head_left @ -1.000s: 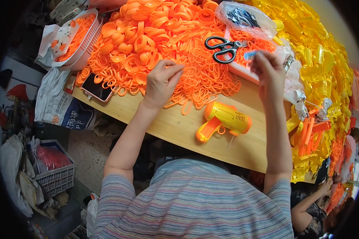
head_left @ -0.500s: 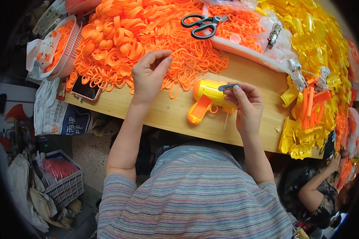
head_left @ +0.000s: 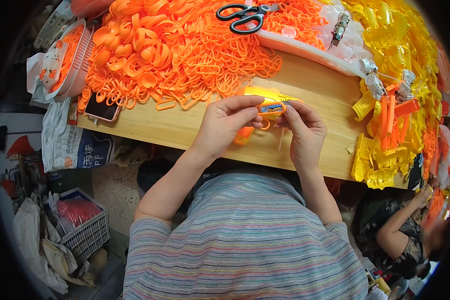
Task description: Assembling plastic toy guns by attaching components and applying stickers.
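Observation:
My left hand (head_left: 224, 122) and my right hand (head_left: 305, 131) meet over the near middle of the table. Between their fingertips they pinch a small orange oval piece with a blue printed label (head_left: 272, 108) on its face, one hand at each end. Just behind it, on the wooden table (head_left: 330, 120), lies a yellow and orange toy gun (head_left: 265, 93). My hands partly hide its body and handle. A thin pale stick shows beside my right hand.
Beyond my hands spreads a big heap of orange plastic parts (head_left: 150, 50). Black-handled scissors (head_left: 241, 19) lie by a white tray (head_left: 315, 59). Yellow parts (head_left: 385, 50) pile up at right. A phone (head_left: 102, 107) rests at the left edge. Another person (head_left: 400, 235) sits at lower right.
My left hand has come right and down from the orange heap to meet my right hand. The labelled piece, held by my right hand alone before, now faces up between both hands, with orange around it.

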Available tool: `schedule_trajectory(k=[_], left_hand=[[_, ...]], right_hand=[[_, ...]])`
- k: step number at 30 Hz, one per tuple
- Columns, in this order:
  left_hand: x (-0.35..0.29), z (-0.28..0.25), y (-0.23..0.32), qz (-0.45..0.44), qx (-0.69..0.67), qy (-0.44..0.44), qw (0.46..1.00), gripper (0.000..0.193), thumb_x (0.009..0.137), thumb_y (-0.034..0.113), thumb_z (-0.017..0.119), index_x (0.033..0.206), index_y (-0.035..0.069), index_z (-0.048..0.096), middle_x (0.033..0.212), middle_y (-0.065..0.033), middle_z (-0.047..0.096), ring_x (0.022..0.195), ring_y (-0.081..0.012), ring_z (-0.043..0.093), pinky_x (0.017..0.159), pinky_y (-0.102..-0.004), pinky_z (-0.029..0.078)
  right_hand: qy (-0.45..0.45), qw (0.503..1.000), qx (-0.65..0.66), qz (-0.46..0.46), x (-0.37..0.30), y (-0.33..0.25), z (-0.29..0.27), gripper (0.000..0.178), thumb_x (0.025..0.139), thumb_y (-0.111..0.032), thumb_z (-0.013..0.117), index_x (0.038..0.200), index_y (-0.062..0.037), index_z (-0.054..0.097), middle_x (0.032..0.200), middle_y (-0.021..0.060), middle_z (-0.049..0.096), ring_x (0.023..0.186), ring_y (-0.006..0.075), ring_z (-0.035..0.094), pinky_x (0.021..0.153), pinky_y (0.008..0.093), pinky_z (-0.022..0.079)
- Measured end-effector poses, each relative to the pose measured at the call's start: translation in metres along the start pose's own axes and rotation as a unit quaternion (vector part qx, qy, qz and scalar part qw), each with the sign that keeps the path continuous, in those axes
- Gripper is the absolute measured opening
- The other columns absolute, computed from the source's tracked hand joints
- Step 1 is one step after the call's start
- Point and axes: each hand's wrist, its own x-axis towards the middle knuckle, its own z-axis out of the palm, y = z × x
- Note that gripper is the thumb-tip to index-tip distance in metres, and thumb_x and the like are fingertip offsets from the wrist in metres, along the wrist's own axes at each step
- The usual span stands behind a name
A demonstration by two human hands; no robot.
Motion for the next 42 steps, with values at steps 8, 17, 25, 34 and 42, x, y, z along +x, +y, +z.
schedule_trajectory(k=[8, 17, 25, 34, 42], left_hand=[[0.005, -0.003, -0.003, 0.0, 0.01, -0.001, 1.0, 0.025, 0.092, 0.001, 0.059, 0.116, -0.003, 0.062, 0.103, -0.0118, 0.067, 0.084, -0.0154, 0.067, 0.076, -0.0274, 0.058], [0.005, -0.004, 0.001, 0.008, 0.018, 0.0, 1.0, 0.022, 0.09, 0.001, 0.061, 0.112, -0.004, 0.064, 0.097, -0.0121, 0.068, 0.08, -0.0147, 0.067, 0.073, -0.0268, 0.058], [0.004, -0.003, 0.006, 0.02, 0.04, 0.0, 0.999, 0.021, 0.089, 0.002, 0.064, 0.109, -0.004, 0.066, 0.096, -0.0113, 0.068, 0.078, -0.0134, 0.066, 0.069, -0.0255, 0.057], [0.006, 0.001, 0.0, 0.163, 0.23, -0.002, 0.96, 0.025, 0.085, 0.001, 0.067, 0.111, -0.001, 0.067, 0.098, -0.0084, 0.064, 0.082, -0.0132, 0.064, 0.071, -0.0257, 0.054], [0.024, -0.002, 0.012, 0.443, 0.512, -0.061, 0.733, 0.032, 0.074, 0.001, 0.073, 0.106, 0.001, 0.066, 0.095, -0.0138, 0.058, 0.079, -0.0259, 0.061, 0.07, -0.0313, 0.051]], right_hand=[[-0.029, 0.996, 0.037, 0.07, -0.003, 0.001, -0.001, 0.024, 0.095, -0.008, 0.058, 0.115, 0.0041, 0.062, 0.095, 0.0123, 0.068, 0.077, 0.0173, 0.068, 0.069, 0.0286, 0.058], [-0.038, 0.994, 0.042, 0.096, -0.004, -0.007, 0.0, 0.026, 0.096, -0.008, 0.055, 0.117, 0.0056, 0.06, 0.097, 0.0138, 0.067, 0.079, 0.0181, 0.068, 0.071, 0.0295, 0.058], [-0.02, 0.995, 0.046, 0.089, -0.001, -0.011, 0.005, 0.025, 0.094, -0.007, 0.057, 0.117, 0.0037, 0.059, 0.092, 0.0112, 0.067, 0.079, 0.0168, 0.067, 0.072, 0.0295, 0.057], [0.019, 0.977, 0.158, 0.144, 0.004, -0.005, -0.003, 0.014, 0.088, -0.003, 0.066, 0.101, -0.0046, 0.061, 0.081, 0.0031, 0.063, 0.062, 0.0073, 0.056, 0.053, 0.0214, 0.043], [0.028, 0.999, -0.043, 0.005, 0.003, -0.008, 0.009, 0.027, 0.087, -0.005, 0.067, 0.112, -0.0025, 0.057, 0.097, 0.0054, 0.065, 0.08, 0.0107, 0.06, 0.065, 0.0225, 0.047]])
